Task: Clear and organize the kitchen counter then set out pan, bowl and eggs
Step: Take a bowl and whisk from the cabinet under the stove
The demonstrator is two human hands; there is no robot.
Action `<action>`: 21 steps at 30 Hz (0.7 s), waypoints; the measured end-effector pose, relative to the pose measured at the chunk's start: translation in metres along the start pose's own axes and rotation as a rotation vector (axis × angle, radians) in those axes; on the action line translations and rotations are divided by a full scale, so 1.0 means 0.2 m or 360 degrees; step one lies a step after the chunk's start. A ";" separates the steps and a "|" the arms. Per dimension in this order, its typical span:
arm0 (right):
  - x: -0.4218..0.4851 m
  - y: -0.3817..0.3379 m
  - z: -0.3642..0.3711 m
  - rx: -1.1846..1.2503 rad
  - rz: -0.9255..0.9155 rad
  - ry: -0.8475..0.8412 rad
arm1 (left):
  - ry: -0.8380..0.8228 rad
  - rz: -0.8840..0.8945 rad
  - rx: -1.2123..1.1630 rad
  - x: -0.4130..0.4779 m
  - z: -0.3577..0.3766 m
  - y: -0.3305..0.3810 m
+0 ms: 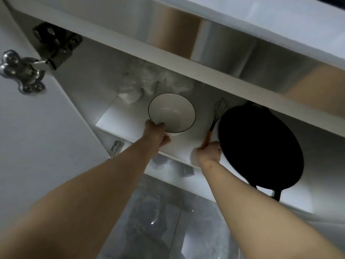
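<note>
Both arms reach into an open white cupboard (186, 68). The left hand (156, 134) grips the near edge of a round white bowl with a thin dark rim (171, 113). The thumb lies over the rim, inside the bowl, and the other fingers are curled under it. The bowl is on the white shelf (119, 120), near the front.

The right hand (209, 152) has its fingers closed around the orange wooden handle of a wire whisk (217, 114). The whisk lies on the same shelf, between the bowl and a big round black pan (261, 146). The pan fills the right part of the shelf, and its short black handle sticks out over the front edge. The right hand is just beside the pan's rim.

Crumpled clear plastic bags (149, 85) sit at the back, behind the bowl. The white cupboard door (37, 128) stands open on the left.
</note>
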State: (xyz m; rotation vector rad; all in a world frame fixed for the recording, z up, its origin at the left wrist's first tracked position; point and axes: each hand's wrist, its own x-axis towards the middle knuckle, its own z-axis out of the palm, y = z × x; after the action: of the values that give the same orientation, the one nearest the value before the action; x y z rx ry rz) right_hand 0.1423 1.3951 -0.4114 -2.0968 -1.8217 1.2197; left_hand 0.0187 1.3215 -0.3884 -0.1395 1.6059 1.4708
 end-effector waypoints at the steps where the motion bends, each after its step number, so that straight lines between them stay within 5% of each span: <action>1: 0.00 0.01 0.00 -0.0020 0.0027 -0.0022 | -0.0006 -0.0014 -0.0018 -0.02 -0.02 0.00; 9: -0.10 0.13 -0.01 0.0117 0.0051 -0.0334 | 0.0016 -0.0090 -0.0150 -0.20 -0.14 -0.06; 21: -0.80 0.24 -0.38 0.0228 0.0223 -0.0373 | -0.0005 -0.0219 -0.0353 -0.94 -0.41 0.01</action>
State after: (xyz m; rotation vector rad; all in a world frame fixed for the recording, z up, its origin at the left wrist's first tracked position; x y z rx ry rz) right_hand 0.2342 1.2735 -0.3088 -2.1083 -1.6356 1.6412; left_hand 0.0810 1.1640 -0.2723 -0.3662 1.3984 1.5362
